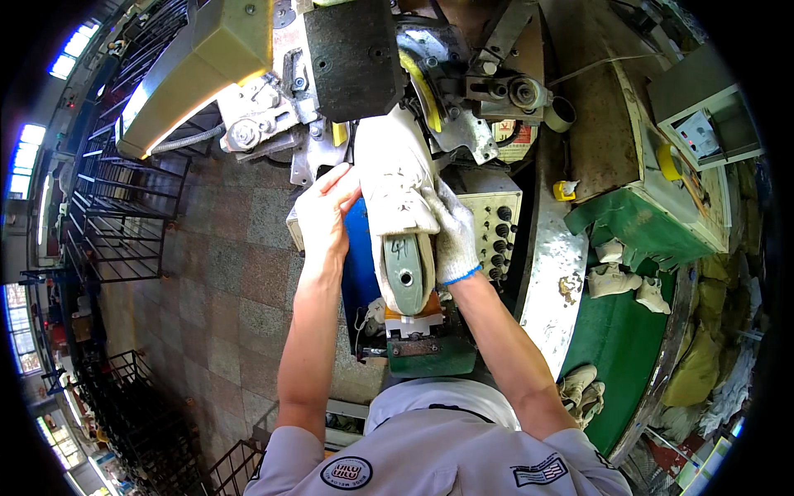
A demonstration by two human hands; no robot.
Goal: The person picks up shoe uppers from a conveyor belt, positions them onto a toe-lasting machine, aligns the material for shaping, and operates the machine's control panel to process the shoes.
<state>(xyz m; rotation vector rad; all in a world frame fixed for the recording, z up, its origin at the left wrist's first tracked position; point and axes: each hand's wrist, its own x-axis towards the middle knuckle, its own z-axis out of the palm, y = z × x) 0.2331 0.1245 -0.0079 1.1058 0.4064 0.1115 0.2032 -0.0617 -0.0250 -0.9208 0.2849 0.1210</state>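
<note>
The head view presented the white shoe (399, 186) as the centre of a clock, twelve o'clock lying away from the person. Nearest, at six o'clock, was a pale shirt (409, 455). The shoe pointed its heel toward six and its toe toward twelve; a grey-green last (407, 300), pierced by a round hole, filled the heel opening. At four o'clock, the right hand (456, 236), in a white glove edged with blue, gripped the shoe's side. At nine, the bare left hand (325, 215) was half open alongside the opposite flank; from where I stood, I could not tell whether it pressed there. Just past three was a control box (488, 201) with black knobs. Between eleven and twelve, beyond the toe, hung the machine's black block (351, 62). Farther off, a green belt (620, 347) carried pale shoes (609, 283) at four o'clock, and black metal racks (132, 186) stood at nine.
</note>
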